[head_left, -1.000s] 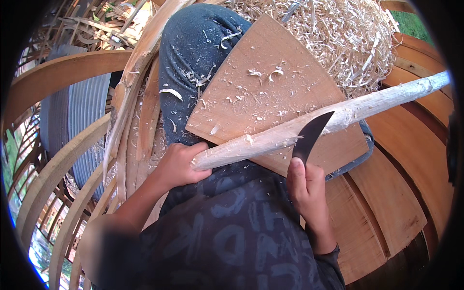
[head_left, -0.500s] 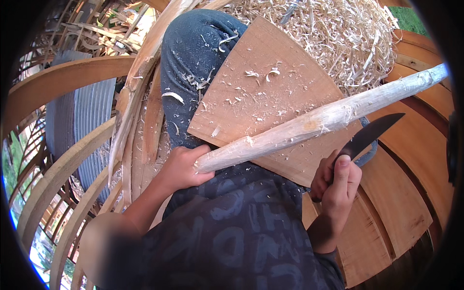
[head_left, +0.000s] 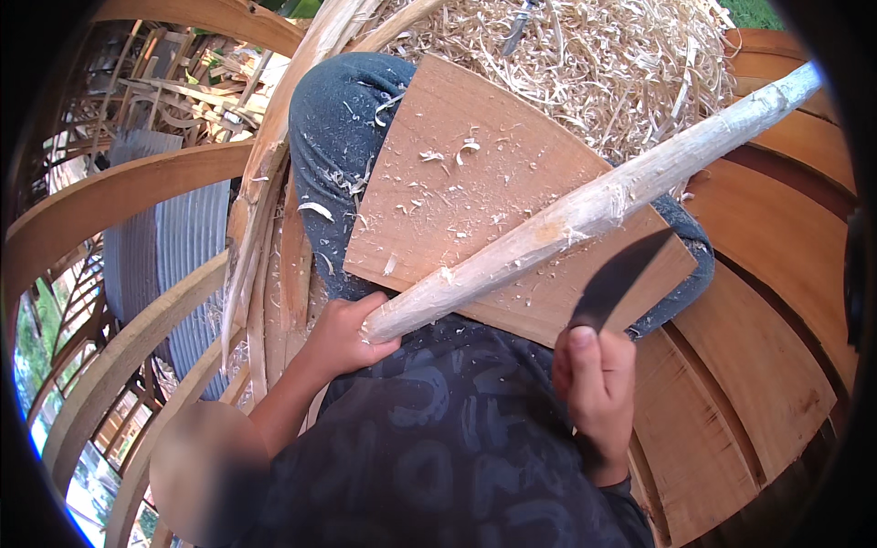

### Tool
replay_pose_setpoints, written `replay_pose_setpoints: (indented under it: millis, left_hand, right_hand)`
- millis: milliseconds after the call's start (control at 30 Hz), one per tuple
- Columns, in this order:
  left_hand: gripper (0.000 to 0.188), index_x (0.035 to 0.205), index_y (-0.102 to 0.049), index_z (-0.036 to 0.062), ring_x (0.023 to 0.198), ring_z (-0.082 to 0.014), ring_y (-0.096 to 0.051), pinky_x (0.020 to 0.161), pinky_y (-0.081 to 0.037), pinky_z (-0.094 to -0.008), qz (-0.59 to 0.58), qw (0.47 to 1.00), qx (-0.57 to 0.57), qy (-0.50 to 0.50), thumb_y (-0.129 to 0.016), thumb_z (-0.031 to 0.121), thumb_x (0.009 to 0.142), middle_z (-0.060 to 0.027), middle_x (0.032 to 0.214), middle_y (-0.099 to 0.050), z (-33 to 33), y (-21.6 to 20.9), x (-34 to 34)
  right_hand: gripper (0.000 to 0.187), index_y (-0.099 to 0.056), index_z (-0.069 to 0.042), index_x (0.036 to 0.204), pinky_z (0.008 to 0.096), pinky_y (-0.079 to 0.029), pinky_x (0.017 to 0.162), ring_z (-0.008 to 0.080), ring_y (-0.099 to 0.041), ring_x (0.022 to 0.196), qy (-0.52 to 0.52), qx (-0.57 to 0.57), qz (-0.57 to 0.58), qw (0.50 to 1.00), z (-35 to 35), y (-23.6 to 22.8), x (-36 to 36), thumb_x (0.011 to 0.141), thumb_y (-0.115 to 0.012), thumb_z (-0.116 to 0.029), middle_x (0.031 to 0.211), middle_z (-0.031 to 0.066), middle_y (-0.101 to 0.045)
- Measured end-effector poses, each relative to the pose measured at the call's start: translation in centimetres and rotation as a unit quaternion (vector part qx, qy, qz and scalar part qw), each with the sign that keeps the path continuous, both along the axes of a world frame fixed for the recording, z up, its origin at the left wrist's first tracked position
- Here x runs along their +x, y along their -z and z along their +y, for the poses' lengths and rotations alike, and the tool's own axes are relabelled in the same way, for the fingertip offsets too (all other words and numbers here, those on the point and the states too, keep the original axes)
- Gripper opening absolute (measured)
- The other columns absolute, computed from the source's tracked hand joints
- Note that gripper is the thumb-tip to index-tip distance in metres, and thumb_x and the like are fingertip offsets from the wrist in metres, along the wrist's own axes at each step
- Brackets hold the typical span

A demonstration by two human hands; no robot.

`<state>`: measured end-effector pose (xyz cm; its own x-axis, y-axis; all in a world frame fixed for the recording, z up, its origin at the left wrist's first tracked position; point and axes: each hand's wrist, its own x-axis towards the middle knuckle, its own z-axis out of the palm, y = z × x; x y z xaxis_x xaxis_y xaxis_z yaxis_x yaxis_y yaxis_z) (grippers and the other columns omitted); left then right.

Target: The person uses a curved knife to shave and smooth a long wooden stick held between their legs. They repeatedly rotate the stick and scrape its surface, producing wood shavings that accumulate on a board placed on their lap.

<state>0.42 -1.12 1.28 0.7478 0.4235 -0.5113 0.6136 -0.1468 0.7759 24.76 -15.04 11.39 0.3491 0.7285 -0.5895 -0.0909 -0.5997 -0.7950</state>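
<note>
My left hand [head_left: 347,340] is closed around the near end of a pale, peeled wooden pole [head_left: 539,233]. The pole slants up to the far right, over a flat tan board [head_left: 457,164] lying across my legs. In my right hand [head_left: 598,379] is a knife [head_left: 621,277], thumb on top of the grip. Its dark, broad blade points up and to the right, over the board's right part and apart from the pole. The fist hides most of the knife's handle. Curled shavings and wood dust dot the board and my blue trouser leg [head_left: 343,119].
A big heap of shavings [head_left: 585,73] lies beyond the board, with a metal tool [head_left: 518,27] on it. Long split wood strips [head_left: 265,210] stand left of my leg. Curved wooden slats [head_left: 767,247] fill the right side; corrugated sheeting [head_left: 187,247] is at left.
My right hand has moved left with the knife, bringing the blade nearer the pole. The pole's far end sits higher in view, its slant steeper. My left hand keeps its hold.
</note>
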Motion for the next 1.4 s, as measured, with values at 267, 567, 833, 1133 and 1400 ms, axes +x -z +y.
replay_pose_setpoints:
  millis: [267, 567, 833, 1133, 1400]
  left_hand:
    - [0.051, 0.112, -0.059, -0.0006, 0.085, -0.0246, -0.067, 0.077, -0.050, -0.0338, 0.082, 0.991, -0.100, 0.020, -0.077, 0.026, 0.071, -0.0157, 0.094, -0.068, 1.0, -3.9, 0.4]
    - [0.053, 0.115, -0.056, -0.0025, 0.088, -0.0312, -0.067, 0.075, -0.050, -0.0360, 0.140, 0.989, -0.021, 0.035, -0.077, 0.025, 0.074, -0.0204, 0.093, -0.067, 0.6, -11.2, 2.2]
    - [0.041, 0.109, -0.053, -0.0042, 0.089, -0.0314, -0.068, 0.074, -0.050, -0.0344, 0.167, 0.983, -0.043, -0.058, -0.073, 0.016, 0.079, -0.0225, 0.090, -0.066, -1.7, -13.3, 3.8]
    - [0.037, 0.105, -0.051, -0.0031, 0.086, -0.0413, -0.064, 0.068, -0.049, -0.0393, 0.167, 0.985, 0.030, 0.005, -0.070, 0.014, 0.080, -0.0282, 0.086, -0.063, -1.4, -13.3, 3.5]
    - [0.037, 0.106, -0.050, -0.0036, 0.087, -0.0389, -0.065, 0.069, -0.050, -0.0373, 0.156, 0.988, -0.006, 0.002, -0.070, 0.012, 0.080, -0.0266, 0.089, -0.064, -0.8, -12.9, 4.4]
  right_hand:
    - [0.035, -0.054, -0.001, 0.072, 0.0275, -0.034, 0.047, 0.0090, -0.043, 0.051, 0.103, 0.026, -0.119, 0.987, -1.6, 1.3, 2.1, 0.097, -0.048, -0.025, 0.054, 0.0028, -0.044]
    - [0.031, -0.059, -0.002, 0.075, 0.0384, -0.039, 0.050, 0.0281, -0.052, 0.054, 0.007, 0.102, -0.388, 0.916, 0.3, 2.7, 2.1, 0.085, -0.066, -0.031, 0.061, 0.0109, -0.054]
    - [0.041, -0.051, -0.005, 0.069, 0.0388, -0.041, 0.049, 0.0298, -0.056, 0.056, -0.073, 0.043, -0.387, 0.918, -0.3, 3.3, 1.0, 0.081, -0.066, -0.041, 0.062, 0.0115, -0.054]
    - [0.048, -0.056, 0.000, 0.069, 0.0426, -0.043, 0.051, 0.0394, -0.057, 0.059, 0.121, -0.181, -0.492, 0.843, -2.8, 5.2, 7.8, 0.090, -0.056, -0.044, 0.058, 0.0198, -0.054]
    - [0.043, -0.052, -0.003, 0.063, 0.0412, -0.042, 0.047, 0.0346, -0.056, 0.052, -0.018, 0.016, -0.400, 0.916, -0.5, 2.8, 1.5, 0.084, -0.066, -0.038, 0.055, 0.0161, -0.053]
